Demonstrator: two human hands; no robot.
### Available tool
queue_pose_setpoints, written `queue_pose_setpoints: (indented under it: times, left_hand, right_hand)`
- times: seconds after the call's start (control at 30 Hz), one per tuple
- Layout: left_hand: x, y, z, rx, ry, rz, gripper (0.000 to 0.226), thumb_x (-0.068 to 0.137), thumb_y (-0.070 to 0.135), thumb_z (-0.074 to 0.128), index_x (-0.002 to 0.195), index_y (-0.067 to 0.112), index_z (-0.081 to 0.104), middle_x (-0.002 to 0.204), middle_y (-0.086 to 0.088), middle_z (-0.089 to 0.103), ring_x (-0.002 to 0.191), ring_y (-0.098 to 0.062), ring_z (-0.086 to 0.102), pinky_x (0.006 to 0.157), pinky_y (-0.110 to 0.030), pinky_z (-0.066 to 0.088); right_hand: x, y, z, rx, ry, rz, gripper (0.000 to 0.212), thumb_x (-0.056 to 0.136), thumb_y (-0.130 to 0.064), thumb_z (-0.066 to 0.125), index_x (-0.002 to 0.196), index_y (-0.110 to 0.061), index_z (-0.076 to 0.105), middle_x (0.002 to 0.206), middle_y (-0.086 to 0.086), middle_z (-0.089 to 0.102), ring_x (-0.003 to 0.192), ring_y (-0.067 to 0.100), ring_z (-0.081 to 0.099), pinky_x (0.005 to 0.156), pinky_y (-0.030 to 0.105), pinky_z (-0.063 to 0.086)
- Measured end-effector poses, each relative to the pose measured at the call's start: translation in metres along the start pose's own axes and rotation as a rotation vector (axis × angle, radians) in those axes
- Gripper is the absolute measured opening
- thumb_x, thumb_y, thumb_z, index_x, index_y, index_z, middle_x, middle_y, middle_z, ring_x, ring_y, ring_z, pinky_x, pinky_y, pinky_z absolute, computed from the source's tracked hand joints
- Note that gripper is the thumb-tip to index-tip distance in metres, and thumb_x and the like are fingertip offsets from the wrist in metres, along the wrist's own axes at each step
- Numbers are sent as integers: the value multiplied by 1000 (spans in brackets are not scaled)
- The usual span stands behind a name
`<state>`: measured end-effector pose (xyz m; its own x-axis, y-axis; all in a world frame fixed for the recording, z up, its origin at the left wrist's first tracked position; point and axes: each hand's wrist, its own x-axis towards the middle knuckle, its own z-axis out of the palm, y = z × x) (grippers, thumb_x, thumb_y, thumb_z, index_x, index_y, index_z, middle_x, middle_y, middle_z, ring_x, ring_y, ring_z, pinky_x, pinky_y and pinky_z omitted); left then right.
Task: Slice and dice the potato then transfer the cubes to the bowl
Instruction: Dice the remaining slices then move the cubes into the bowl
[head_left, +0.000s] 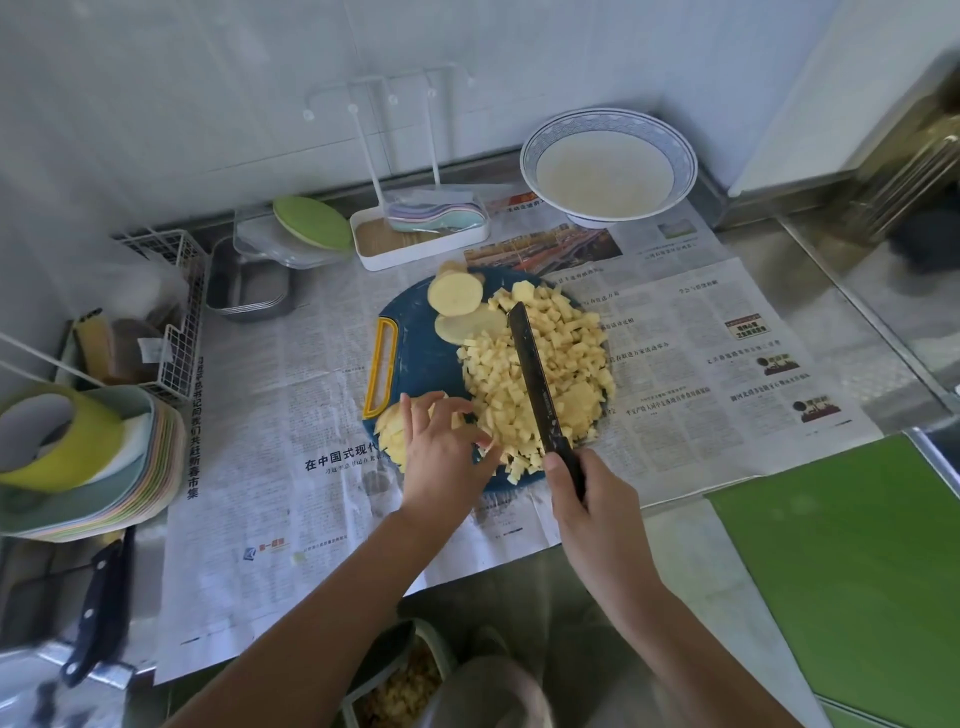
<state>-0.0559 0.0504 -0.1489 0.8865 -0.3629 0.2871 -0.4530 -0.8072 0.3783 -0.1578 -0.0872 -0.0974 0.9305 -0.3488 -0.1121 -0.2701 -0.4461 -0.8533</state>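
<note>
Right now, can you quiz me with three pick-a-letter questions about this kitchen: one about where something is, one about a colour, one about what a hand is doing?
1. Where is the blue-rimmed bowl? A on the green mat; B behind the cutting board, on the newspaper; C on the plate stack.
2. What colour is the board's handle? A yellow; B red; C white.
3. What is the right hand doing? A lying flat; B gripping the knife; C lifting the bowl.
Answers: B, the bowl stands beyond the board on newspaper; A, the handle loop is yellow; B, its fingers curl round the knife's handle.
</note>
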Motion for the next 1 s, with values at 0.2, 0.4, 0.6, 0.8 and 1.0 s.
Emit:
queue_pose_setpoints:
  times: [0.2, 0.4, 0.6, 0.8, 1.0]
  left_hand:
    - [12, -19, -27, -7, 89, -18, 7, 68, 15, 83, 67, 14, 76, 96, -8, 69, 106, -41, 57, 104, -68, 21]
    - [18, -41, -48, 184, -71, -27, 12, 67, 19, 86, 63, 17, 76, 96, -3, 70, 115, -36, 55, 109, -63, 3]
    - [12, -45, -43, 162, -62, 6, 22, 63, 18, 89, 80, 13, 75, 94, -6, 68, 100, -36, 62, 104, -67, 22]
    - [-8, -44, -23, -1, -90, -54, 68, 91, 55, 41, 135, 4, 47, 132, -16, 49, 124, -32, 41, 105, -50, 35]
    - [-18, -50, -2, -124, -50, -157, 55, 99, 45, 29, 136, 8, 44, 135, -11, 45, 127, -33, 39, 107, -54, 34]
  right_hand:
    - [3, -3, -4, 7, -6, -12, 21, 99, -30, 49, 81, -19, 52, 50, -10, 44, 49, 1, 51, 47, 16, 35]
    - [0, -6, 6, -16, -84, -10, 27, 100, -31, 47, 73, -26, 43, 51, -10, 40, 43, 2, 47, 43, 18, 32]
    - [-5, -7, 31, -157, -218, -11, 25, 101, -37, 41, 85, -19, 47, 60, -10, 45, 50, 5, 48, 48, 18, 36]
    - [2, -12, 49, -264, -239, 56, 27, 103, -38, 35, 96, -16, 48, 72, -5, 51, 67, 15, 52, 55, 24, 34]
    - [-1, -18, 60, -322, -267, 59, 21, 103, -38, 32, 94, -21, 40, 70, -11, 46, 62, 6, 47, 51, 19, 36]
